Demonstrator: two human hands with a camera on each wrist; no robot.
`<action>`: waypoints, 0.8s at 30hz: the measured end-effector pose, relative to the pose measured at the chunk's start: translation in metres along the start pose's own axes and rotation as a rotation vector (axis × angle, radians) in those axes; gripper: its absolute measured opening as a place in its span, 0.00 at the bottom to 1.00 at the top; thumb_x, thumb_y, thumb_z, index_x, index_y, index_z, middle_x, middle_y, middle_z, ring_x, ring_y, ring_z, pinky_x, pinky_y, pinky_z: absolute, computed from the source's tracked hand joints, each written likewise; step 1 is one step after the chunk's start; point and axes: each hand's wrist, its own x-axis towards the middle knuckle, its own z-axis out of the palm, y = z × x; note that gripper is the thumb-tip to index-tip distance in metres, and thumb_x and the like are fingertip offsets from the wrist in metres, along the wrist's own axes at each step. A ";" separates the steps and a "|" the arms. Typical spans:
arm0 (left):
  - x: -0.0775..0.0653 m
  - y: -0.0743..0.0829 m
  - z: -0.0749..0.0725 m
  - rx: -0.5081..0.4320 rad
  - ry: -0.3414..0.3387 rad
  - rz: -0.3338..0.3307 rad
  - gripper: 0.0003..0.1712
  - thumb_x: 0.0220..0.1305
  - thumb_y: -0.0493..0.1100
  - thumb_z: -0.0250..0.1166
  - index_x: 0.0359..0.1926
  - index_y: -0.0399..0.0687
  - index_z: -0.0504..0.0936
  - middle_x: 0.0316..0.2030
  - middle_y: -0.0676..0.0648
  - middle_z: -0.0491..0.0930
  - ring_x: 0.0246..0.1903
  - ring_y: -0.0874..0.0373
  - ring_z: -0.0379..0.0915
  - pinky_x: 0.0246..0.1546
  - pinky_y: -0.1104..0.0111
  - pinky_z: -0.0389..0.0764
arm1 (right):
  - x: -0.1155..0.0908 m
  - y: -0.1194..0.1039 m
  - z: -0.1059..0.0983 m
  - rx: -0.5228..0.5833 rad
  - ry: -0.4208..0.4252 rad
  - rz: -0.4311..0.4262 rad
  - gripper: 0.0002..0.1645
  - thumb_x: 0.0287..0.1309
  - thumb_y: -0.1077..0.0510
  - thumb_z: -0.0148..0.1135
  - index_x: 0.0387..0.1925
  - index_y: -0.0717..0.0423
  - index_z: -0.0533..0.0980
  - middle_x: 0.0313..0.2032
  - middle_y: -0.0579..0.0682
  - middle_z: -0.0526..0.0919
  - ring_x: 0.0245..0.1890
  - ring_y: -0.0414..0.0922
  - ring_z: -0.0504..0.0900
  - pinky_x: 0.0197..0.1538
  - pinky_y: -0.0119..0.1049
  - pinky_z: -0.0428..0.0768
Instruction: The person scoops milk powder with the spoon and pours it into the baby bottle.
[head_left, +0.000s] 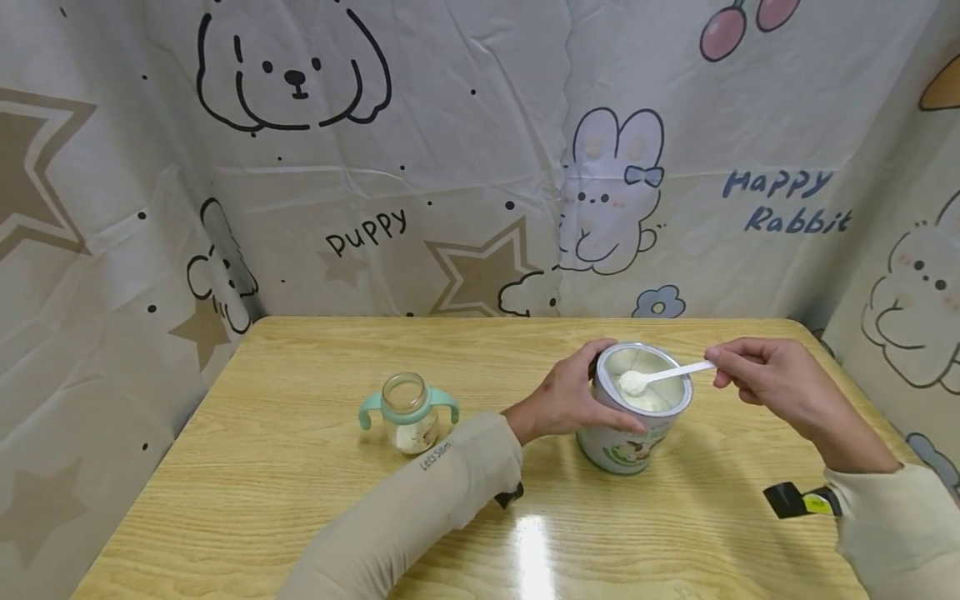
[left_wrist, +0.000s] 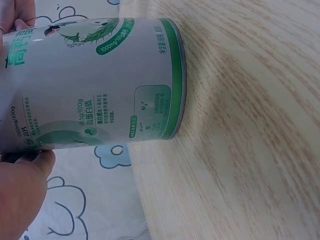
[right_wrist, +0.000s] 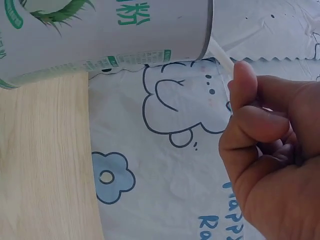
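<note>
A white and green milk powder can (head_left: 632,448) is on the wooden table, its open top facing up and pale powder (head_left: 651,402) inside. My left hand (head_left: 564,398) grips the can around its upper side, with the thumb at the front. My right hand (head_left: 783,385) pinches the end of a white scoop's handle (head_left: 681,371) between thumb and fingers. Heaped with powder, the scoop's bowl (head_left: 633,382) is within the can's opening. In the right wrist view, the can (right_wrist: 115,35) hides the bowl and only part of the handle (right_wrist: 221,56) shows.
Left of the can stands a baby bottle (head_left: 412,435) without a lid, with mint-green handles and some powder inside. The left sleeve (head_left: 427,492) passes in front of it. A printed cloth (head_left: 465,192) hangs behind the table (head_left: 300,500).
</note>
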 end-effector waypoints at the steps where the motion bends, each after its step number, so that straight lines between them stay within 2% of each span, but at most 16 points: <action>1: 0.000 0.000 0.000 0.002 0.000 0.003 0.56 0.42 0.40 0.85 0.71 0.46 0.63 0.61 0.49 0.75 0.61 0.64 0.70 0.62 0.74 0.70 | 0.000 0.000 0.000 0.004 0.000 -0.001 0.28 0.74 0.46 0.53 0.49 0.71 0.77 0.27 0.43 0.80 0.20 0.39 0.69 0.24 0.32 0.72; 7: 0.000 0.000 0.000 -0.001 -0.003 0.008 0.56 0.42 0.39 0.85 0.70 0.46 0.63 0.61 0.48 0.75 0.61 0.64 0.70 0.62 0.74 0.70 | 0.002 0.002 0.001 0.007 -0.002 -0.005 0.28 0.74 0.46 0.54 0.49 0.71 0.76 0.27 0.43 0.80 0.21 0.39 0.69 0.24 0.32 0.72; 14: 0.001 0.001 0.000 0.014 0.003 -0.017 0.59 0.42 0.41 0.85 0.73 0.46 0.61 0.62 0.50 0.74 0.63 0.65 0.68 0.62 0.74 0.69 | 0.002 0.002 0.000 -0.025 0.017 -0.003 0.29 0.74 0.43 0.54 0.48 0.69 0.77 0.28 0.44 0.80 0.22 0.39 0.70 0.24 0.32 0.71; 24: 0.001 0.002 -0.001 0.035 0.003 -0.039 0.59 0.43 0.42 0.85 0.73 0.47 0.60 0.62 0.50 0.74 0.62 0.65 0.69 0.62 0.74 0.70 | 0.004 0.004 0.002 0.034 0.008 -0.013 0.27 0.75 0.47 0.53 0.48 0.71 0.76 0.27 0.40 0.79 0.22 0.38 0.70 0.24 0.31 0.73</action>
